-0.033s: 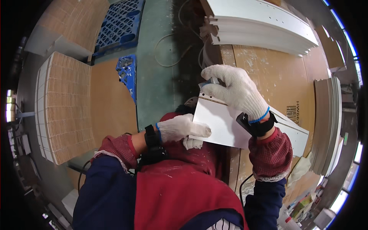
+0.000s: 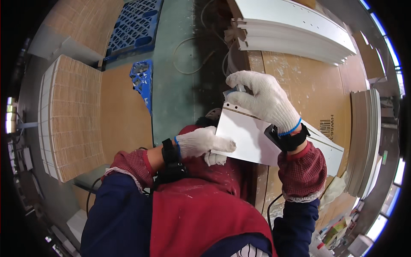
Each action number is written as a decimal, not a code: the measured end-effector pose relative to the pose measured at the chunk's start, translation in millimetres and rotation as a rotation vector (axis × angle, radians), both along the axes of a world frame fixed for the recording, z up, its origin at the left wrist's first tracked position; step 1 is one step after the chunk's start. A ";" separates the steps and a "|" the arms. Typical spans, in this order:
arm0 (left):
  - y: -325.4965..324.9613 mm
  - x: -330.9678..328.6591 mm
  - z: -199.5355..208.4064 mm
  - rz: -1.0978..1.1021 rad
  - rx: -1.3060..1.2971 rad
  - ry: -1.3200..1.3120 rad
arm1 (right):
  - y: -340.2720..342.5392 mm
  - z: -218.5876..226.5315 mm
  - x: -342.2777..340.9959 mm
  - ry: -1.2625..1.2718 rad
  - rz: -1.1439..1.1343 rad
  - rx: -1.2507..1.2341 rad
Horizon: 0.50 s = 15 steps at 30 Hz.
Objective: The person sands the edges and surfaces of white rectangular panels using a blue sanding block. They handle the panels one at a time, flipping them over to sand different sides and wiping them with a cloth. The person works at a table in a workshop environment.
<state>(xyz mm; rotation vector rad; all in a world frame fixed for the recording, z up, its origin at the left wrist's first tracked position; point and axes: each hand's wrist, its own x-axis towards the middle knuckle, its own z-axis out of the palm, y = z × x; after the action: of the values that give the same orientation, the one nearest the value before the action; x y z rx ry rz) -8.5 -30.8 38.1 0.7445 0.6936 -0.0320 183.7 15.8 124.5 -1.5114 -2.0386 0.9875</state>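
Note:
A long white board (image 2: 246,137) lies across the workbench, its near-left end sticking out past the edge toward me. That end has small dark holes along its far side. My left hand (image 2: 201,143), in a white knit glove, grips the board's left end, thumb on the top face and fingers curled underneath. Over the far corner, my gloved right hand (image 2: 265,98) pinches a small grey-blue tool (image 2: 235,91) against or just above the board's edge. The fingers cover most of the tool, so its kind cannot be made out.
White boards (image 2: 295,32) are stacked at the bench's far end, and more panels (image 2: 364,141) stand at the right. Brown cardboard (image 2: 299,77) covers the bench. On the left are a bundled stack (image 2: 77,120) and a blue plastic pallet (image 2: 135,28). A hose (image 2: 175,60) lies on the floor.

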 end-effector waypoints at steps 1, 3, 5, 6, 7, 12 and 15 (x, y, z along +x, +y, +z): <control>1.6 -3.9 -0.8 -0.014 0.024 0.013 | 4.2 0.6 -4.1 -0.028 0.006 -0.037; 2.4 -9.9 -7.3 -0.002 0.044 0.001 | 11.2 -1.9 -11.5 -0.083 0.101 0.026; 0.9 -12.4 -10.9 0.035 0.034 -0.009 | 15.2 -8.6 -18.2 -0.171 0.184 0.105; 0.8 -13.1 -12.7 0.032 0.030 -0.014 | 17.3 -14.5 -20.4 -0.209 0.199 0.132; 1.5 -13.7 -14.6 0.027 0.026 -0.019 | 19.2 -21.5 -22.2 -0.249 0.212 0.160; 2.1 -14.0 -15.6 0.022 0.039 -0.045 | 21.2 -22.5 -26.9 -0.214 0.146 0.127; 2.0 -14.2 -17.3 0.032 0.040 -0.050 | 21.5 -21.0 -28.3 -0.225 0.170 0.098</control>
<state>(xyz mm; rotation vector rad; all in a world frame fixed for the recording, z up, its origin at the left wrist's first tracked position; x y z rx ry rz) -22.7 -28.8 20.8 0.7703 0.6597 0.0294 155.4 37.3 103.5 -1.4753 -2.3691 0.7943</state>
